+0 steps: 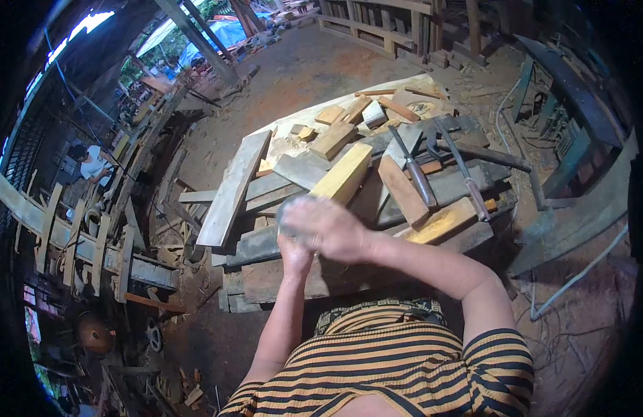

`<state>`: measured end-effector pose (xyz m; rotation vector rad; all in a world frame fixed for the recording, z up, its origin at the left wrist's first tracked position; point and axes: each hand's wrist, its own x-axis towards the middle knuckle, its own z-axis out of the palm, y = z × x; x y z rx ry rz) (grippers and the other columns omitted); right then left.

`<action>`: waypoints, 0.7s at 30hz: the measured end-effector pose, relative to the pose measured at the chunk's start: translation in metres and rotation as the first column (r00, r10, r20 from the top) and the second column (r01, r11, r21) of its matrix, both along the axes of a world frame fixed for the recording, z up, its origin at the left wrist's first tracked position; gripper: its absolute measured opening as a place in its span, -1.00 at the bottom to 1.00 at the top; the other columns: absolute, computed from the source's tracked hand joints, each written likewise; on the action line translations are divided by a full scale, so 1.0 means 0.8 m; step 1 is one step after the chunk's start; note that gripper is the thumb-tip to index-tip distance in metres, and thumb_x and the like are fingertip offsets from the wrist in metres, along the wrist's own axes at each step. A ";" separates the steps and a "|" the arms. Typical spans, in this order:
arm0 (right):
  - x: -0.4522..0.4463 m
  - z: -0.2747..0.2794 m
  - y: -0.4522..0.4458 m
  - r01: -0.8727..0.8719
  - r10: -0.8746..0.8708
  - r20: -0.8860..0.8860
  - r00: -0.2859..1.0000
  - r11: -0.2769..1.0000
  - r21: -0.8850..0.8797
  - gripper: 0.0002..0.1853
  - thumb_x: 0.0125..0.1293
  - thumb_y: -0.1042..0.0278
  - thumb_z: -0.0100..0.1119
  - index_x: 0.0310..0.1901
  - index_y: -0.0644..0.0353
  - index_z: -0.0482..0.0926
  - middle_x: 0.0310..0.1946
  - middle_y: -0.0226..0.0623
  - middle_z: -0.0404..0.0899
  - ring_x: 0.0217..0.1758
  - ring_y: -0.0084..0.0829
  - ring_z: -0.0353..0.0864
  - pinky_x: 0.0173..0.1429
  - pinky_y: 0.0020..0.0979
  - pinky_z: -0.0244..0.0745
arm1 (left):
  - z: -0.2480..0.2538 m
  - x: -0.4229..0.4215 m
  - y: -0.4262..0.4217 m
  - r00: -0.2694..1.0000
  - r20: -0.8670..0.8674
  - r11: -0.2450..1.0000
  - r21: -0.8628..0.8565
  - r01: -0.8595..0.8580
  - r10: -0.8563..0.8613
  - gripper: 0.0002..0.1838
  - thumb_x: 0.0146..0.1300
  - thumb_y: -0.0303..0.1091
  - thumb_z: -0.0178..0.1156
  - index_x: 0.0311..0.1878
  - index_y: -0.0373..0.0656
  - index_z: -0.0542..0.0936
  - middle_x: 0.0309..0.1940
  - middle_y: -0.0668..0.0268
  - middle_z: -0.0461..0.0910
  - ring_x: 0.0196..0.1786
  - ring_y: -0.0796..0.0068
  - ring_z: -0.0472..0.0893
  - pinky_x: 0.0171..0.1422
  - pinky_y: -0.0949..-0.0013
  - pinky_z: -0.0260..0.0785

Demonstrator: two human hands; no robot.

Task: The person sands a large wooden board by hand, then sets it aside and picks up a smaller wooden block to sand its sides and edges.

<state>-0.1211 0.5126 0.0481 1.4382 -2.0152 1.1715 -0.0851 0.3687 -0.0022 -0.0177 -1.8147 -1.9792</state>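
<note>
My right hand (330,229) is smeared by motion and lies across the top of my left hand (295,254). A dark grey, rounded thing (288,207) shows between them, mostly covered, and its kind cannot be made out. My left hand is closed around it from below. Just beyond, a yellow wooden block (342,172) points away from me on the plank bench (266,276). Right of it lie a reddish-brown wood block (402,189), a chisel (420,182) with a brown handle, a second long handled tool (467,177) and a hammer (488,154).
Several wood offcuts (333,139) and sawdust cover the bench's far side. A long grey board (236,187) juts over its left part. Dark machinery (571,104) stands right, near a pale hose (578,274). Another person (95,165) is far left.
</note>
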 end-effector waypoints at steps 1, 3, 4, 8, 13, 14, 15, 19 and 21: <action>0.008 0.000 0.002 0.001 -0.001 0.005 1.000 1.000 -0.002 -0.58 0.31 0.15 0.04 0.19 0.02 0.47 0.24 -0.23 0.40 0.36 -0.23 0.29 0.43 -0.19 0.09 | -0.003 0.001 -0.002 1.000 0.005 1.000 -0.002 0.001 -0.001 -0.56 0.02 -0.46 0.35 0.02 -0.25 0.50 -0.05 0.29 0.56 -0.01 0.50 0.53 0.07 0.38 0.40; 0.014 0.000 0.005 -0.081 0.084 -0.028 0.996 0.994 0.074 -0.55 0.29 0.19 0.09 0.22 0.01 0.44 0.28 -0.25 0.35 0.38 -0.25 0.27 0.43 -0.16 0.08 | -0.009 0.001 -0.011 0.997 0.074 0.990 -0.143 0.001 0.009 -0.55 0.02 -0.46 0.35 0.02 -0.26 0.50 -0.03 0.27 0.55 0.00 0.50 0.53 0.08 0.38 0.40; -0.008 -0.008 0.009 -0.112 0.112 -0.023 0.993 0.994 0.002 -0.57 0.31 0.17 0.08 0.19 0.04 0.47 0.25 -0.21 0.39 0.36 -0.25 0.29 0.43 -0.18 0.09 | -0.011 0.001 -0.015 0.994 0.105 0.977 -0.211 0.002 0.021 -0.55 0.02 -0.46 0.35 0.02 -0.26 0.51 -0.02 0.26 0.55 0.00 0.51 0.54 0.08 0.38 0.40; -0.126 -0.061 0.049 0.201 -0.191 0.267 0.944 0.980 -0.009 -0.58 0.33 0.05 -0.02 0.14 0.03 0.50 0.23 -0.26 0.41 0.33 -0.26 0.33 0.45 -0.23 0.08 | 0.006 0.004 -0.001 0.992 0.126 0.987 -0.163 0.006 0.015 -0.55 -0.02 -0.47 0.40 -0.01 -0.27 0.52 -0.04 0.28 0.56 -0.06 0.53 0.56 0.04 0.41 0.42; -0.166 -0.094 0.044 0.680 -0.677 0.270 0.684 0.727 0.101 -0.65 0.36 0.15 -0.06 0.09 0.03 0.53 0.13 -0.31 0.52 0.23 -0.29 0.44 0.34 -0.24 0.26 | 0.019 0.007 0.004 0.983 0.173 0.981 -0.193 -0.025 0.059 -0.53 -0.06 -0.50 0.42 -0.02 -0.28 0.53 -0.09 0.30 0.57 -0.07 0.53 0.56 0.03 0.44 0.42; -0.148 -0.082 0.043 0.479 -0.460 0.353 0.815 0.877 0.037 -0.64 0.36 0.20 -0.04 0.09 0.17 0.53 0.10 -0.13 0.51 0.25 -0.18 0.41 0.33 -0.17 0.25 | 0.018 0.007 0.004 0.985 0.163 0.981 -0.195 -0.018 0.051 -0.53 -0.03 -0.49 0.41 0.00 -0.27 0.53 -0.08 0.30 0.57 -0.05 0.52 0.55 0.05 0.43 0.41; -0.107 -0.046 0.034 0.359 -0.343 0.306 0.888 0.933 0.003 -0.65 0.35 0.21 -0.04 0.07 0.16 0.54 0.05 -0.15 0.55 0.20 -0.20 0.45 0.30 -0.16 0.27 | 0.016 0.007 0.004 0.987 0.156 0.981 -0.195 -0.012 0.043 -0.54 -0.01 -0.47 0.41 0.01 -0.26 0.52 -0.06 0.29 0.57 -0.02 0.51 0.54 0.07 0.43 0.40; 0.005 0.000 0.000 -0.022 0.022 -0.014 1.000 1.000 0.005 -0.61 0.38 0.09 -0.04 0.16 0.00 0.51 0.17 -0.26 0.48 0.36 -0.27 0.32 0.43 -0.18 0.10 | 0.009 0.010 0.008 0.998 -0.018 0.978 0.198 0.058 -0.055 -0.56 0.10 -0.44 0.34 0.06 -0.26 0.48 -0.01 0.29 0.54 0.02 0.47 0.53 0.12 0.40 0.38; -0.011 0.000 0.002 -0.090 0.089 -0.035 0.995 0.995 -0.036 -0.61 0.37 0.09 -0.05 0.13 0.05 0.52 0.13 -0.23 0.50 0.30 -0.25 0.37 0.39 -0.20 0.16 | 0.013 0.007 0.005 0.997 0.056 0.998 0.059 0.039 -0.043 -0.56 0.07 -0.48 0.33 0.06 -0.26 0.48 -0.01 0.29 0.54 0.03 0.47 0.53 0.13 0.40 0.38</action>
